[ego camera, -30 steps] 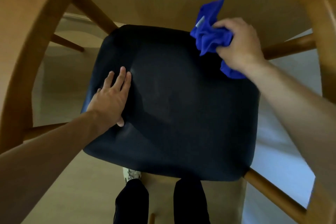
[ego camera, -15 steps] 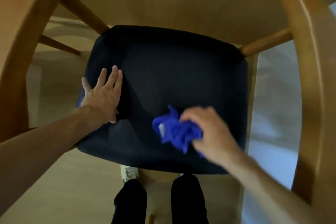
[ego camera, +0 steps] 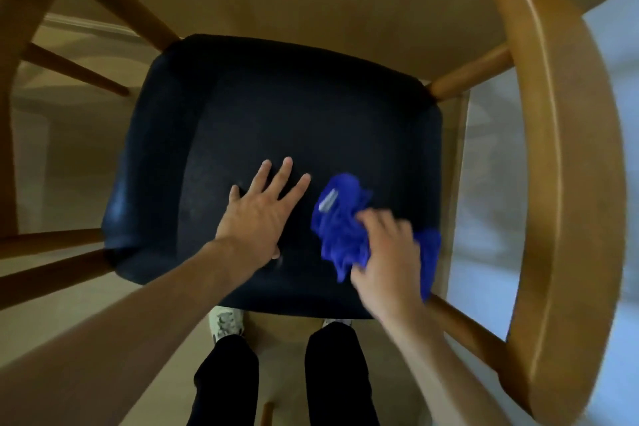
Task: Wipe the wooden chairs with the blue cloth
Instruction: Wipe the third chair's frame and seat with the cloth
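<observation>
Step in hand: wiping dark seat pad (ego camera: 276, 107) of wooden chair (ego camera: 560, 183). Right hand (ego camera: 387, 263) grips bunched blue cloth (ego camera: 340, 228) at seat's near right corner. Left hand (ego camera: 262, 214) flat, fingers spread, pressing seat centre. Next, likely: wooden frame needs wiping.

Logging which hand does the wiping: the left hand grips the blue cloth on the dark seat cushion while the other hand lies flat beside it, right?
Not quite. The head view shows the right hand gripping the blue cloth on the dark seat cushion; the left hand lies flat beside it.
</observation>
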Demonstrator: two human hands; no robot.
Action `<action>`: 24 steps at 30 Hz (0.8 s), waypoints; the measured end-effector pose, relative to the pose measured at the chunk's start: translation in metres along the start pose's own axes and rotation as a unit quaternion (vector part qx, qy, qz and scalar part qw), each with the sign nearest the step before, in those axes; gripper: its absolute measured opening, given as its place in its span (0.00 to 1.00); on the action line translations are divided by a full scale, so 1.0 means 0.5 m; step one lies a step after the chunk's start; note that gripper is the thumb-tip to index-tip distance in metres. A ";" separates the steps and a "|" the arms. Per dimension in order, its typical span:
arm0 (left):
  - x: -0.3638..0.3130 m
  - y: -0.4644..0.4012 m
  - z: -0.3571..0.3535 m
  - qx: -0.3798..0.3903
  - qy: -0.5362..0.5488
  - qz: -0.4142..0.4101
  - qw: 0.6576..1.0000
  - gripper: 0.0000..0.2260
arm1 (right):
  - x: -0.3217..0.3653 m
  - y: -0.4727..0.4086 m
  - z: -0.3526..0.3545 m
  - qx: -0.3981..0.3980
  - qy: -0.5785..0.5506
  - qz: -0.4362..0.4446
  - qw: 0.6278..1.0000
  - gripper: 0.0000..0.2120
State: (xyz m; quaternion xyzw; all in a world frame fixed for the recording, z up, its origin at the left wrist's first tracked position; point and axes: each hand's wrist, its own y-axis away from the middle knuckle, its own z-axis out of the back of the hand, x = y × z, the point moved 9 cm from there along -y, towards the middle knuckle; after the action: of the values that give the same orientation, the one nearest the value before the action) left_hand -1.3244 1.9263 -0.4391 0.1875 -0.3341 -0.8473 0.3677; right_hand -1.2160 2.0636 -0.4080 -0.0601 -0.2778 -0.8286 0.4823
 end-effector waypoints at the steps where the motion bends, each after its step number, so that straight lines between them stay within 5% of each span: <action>1: 0.005 0.002 -0.001 -0.003 -0.005 0.002 1.000 0.58 | 0.017 0.046 -0.019 0.022 0.007 0.020 1.000 0.28; 4: 0.000 0.007 -0.010 -0.003 -0.004 0.003 1.000 0.57 | 0.006 0.062 -0.017 0.056 -0.005 0.052 0.997 0.21; 7: 0.000 0.002 -0.009 -0.016 0.003 0.011 1.000 0.55 | -0.036 -0.022 0.083 -0.060 -0.099 0.027 0.993 0.11; 11: 0.006 0.009 -0.001 -0.011 0.000 -0.008 1.000 0.54 | -0.105 -0.144 0.190 -0.200 -0.104 -0.059 0.973 0.19; 17: 0.109 0.118 -0.030 -0.092 0.064 0.038 0.993 0.39 | -0.117 -0.163 0.128 -0.120 -0.029 -0.157 0.980 0.27; 21: 0.230 0.189 -0.105 -0.082 0.178 0.141 0.970 0.40 | -0.003 -0.124 0.078 -0.133 -0.049 -0.124 0.982 0.25; 24: 0.262 0.234 -0.137 -0.081 0.201 0.121 0.969 0.39 | 0.158 -0.097 -0.019 -0.122 -0.095 -0.069 0.986 0.27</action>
State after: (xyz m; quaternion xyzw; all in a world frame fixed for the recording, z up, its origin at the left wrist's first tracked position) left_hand -1.3138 1.7394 -0.4147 0.2819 -0.2036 -0.7656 0.5412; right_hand -1.2961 2.0166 -0.4065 -0.1778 -0.2232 -0.8780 0.3843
